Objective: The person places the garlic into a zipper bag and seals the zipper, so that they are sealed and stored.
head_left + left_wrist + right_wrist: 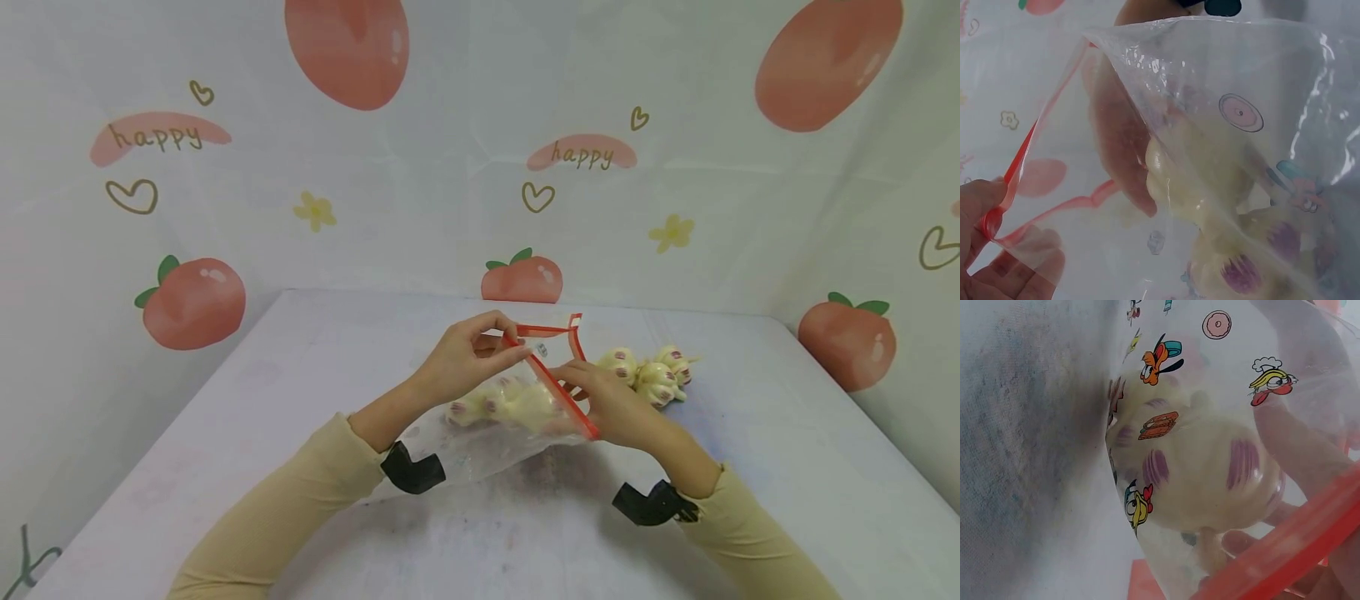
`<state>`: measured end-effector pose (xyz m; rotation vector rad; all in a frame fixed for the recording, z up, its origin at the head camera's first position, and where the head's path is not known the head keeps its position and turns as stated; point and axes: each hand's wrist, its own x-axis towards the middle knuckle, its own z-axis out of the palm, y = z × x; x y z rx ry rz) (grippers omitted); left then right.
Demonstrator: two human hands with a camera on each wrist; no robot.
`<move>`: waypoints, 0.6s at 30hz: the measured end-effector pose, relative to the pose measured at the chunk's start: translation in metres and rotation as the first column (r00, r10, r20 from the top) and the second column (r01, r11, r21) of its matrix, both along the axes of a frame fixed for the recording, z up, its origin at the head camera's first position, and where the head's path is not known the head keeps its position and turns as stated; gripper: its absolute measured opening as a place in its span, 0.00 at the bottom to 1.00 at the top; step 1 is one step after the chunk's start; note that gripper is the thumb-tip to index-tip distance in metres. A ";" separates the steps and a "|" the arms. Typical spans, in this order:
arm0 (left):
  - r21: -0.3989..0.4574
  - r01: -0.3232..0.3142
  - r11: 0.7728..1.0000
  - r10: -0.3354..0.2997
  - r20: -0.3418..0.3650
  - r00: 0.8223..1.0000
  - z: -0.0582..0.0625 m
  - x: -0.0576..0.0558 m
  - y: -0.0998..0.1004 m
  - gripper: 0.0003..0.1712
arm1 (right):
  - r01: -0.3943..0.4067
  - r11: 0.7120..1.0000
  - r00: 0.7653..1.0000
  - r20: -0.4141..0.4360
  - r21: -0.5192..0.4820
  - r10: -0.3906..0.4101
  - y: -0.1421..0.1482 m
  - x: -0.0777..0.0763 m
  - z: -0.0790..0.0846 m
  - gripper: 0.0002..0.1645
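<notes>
Left hand: its thumb and fingers (480,343) pinch the red rim (558,385) of the bag at the upper corner.
Right hand: it reaches in at the mouth (618,404), fingers seen through the plastic beside the bagged bulbs; whether they grasp or have let go, I cannot tell.
Clear bag: between the two forearms (480,458), mouth facing right, its near and far rims standing apart with a gap between.
Bagged garlic: inside the bag (517,406), behind the near rim, purple streaks showing through.
Loose garlic: a cluster on the table (660,382), just beyond the right hand, well apart from the right and back edges.
Table: white (217,442), broad stretches of surface to the left of the left arm and the right of the right arm.
Back edge: it meets a printed cloth (427,183), beyond both hands; neither touches it.
Wrists: a black piece (414,472) below each.
</notes>
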<state>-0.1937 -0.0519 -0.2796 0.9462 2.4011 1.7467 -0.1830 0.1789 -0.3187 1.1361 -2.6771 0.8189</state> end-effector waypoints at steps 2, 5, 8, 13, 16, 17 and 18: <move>0.001 -0.001 1.000 0.001 0.001 1.000 0.000 0.000 0.000 0.08 | 0.002 1.000 1.000 0.011 -0.012 -0.002 0.001 0.000 -0.001 0.31; 0.003 -0.002 1.000 0.002 0.005 1.000 0.000 0.001 -0.001 0.08 | 0.007 0.999 1.000 0.025 -0.036 -0.006 0.003 0.001 -0.001 0.28; 0.003 -0.007 1.000 0.007 0.011 1.000 0.000 0.001 -0.001 0.08 | 0.021 0.998 1.000 0.022 -0.062 -0.020 0.006 0.002 0.000 0.26; -0.002 -0.022 1.000 0.022 0.016 1.000 -0.002 0.000 -0.003 0.08 | 0.031 0.996 0.999 -0.026 -0.089 -0.034 0.015 0.002 0.003 0.24; 0.002 -0.023 1.000 0.023 0.016 1.000 -0.002 0.000 -0.004 0.09 | 0.051 0.992 0.997 -0.052 -0.112 -0.057 0.021 0.002 0.006 0.22; 0.004 -0.023 1.000 0.023 0.015 1.000 -0.002 0.000 -0.004 0.09 | 0.066 0.991 0.996 -0.055 -0.118 -0.073 0.023 0.002 0.007 0.22; 0.005 -0.022 1.000 0.022 0.014 1.000 -0.002 0.000 -0.005 0.09 | 0.085 0.989 0.994 -0.054 -0.122 -0.092 0.025 0.002 0.008 0.22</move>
